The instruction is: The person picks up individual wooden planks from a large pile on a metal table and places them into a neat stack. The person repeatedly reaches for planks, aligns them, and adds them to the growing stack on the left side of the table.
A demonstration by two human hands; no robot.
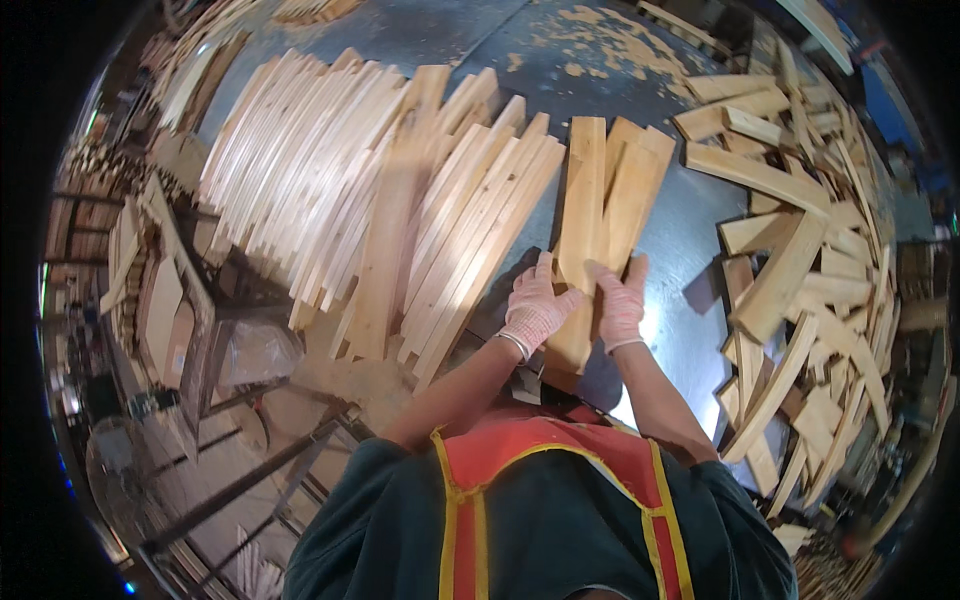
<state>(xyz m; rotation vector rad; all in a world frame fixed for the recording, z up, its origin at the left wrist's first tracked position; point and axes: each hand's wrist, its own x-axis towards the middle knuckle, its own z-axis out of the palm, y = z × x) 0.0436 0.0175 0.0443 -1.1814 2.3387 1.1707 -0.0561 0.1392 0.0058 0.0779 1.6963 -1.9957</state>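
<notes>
Both my hands wear thin pale gloves. My left hand (536, 308) grips the near part of a few curved pale wooden slats (585, 215) that lie together on the grey metal table (690, 230). My right hand (622, 300) presses on the same bundle from the right, fingers spread along a slat's edge. The slats run away from me toward the far side of the table.
A wide row of curved slats (340, 200) leans side by side to the left of my hands. A loose heap of wooden pieces (800, 290) covers the table's right side. Sawdust (600, 40) lies at the far end. Stacked wood and metal frames (150, 290) stand at left.
</notes>
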